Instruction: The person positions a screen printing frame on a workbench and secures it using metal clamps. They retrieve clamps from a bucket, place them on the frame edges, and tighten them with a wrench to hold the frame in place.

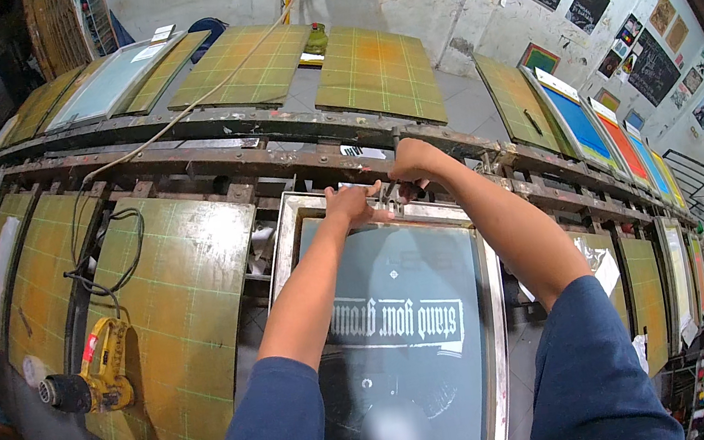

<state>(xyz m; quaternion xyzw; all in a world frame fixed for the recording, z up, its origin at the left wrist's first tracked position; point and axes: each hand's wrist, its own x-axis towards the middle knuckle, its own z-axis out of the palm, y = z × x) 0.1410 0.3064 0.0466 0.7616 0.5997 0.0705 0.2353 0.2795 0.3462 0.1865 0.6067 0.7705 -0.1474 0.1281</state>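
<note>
In front of me lies a silkscreen frame (495, 317) with a metal rim. Its grey-blue mesh (394, 378) carries pale lettering and a round motif. Both hands meet at the frame's far edge, by a small metal clamp (392, 200) fixed to the dark rail. My left hand (354, 204) rests there with fingers spread, touching the frame edge and the clamp. Just right of it, my right hand (418, 164) is closed, knuckles up; a dark piece shows at its top and below its fingers, too hidden to name.
A yellow heat gun (110, 370) with a black cord stands on a greenish board (178, 273) to the left. Long dark metal rails (250, 149) cross behind the frame. More boards (376, 75) line the far side. Colourful screens (579, 127) stand at the right. A cable (229, 65) hangs across.
</note>
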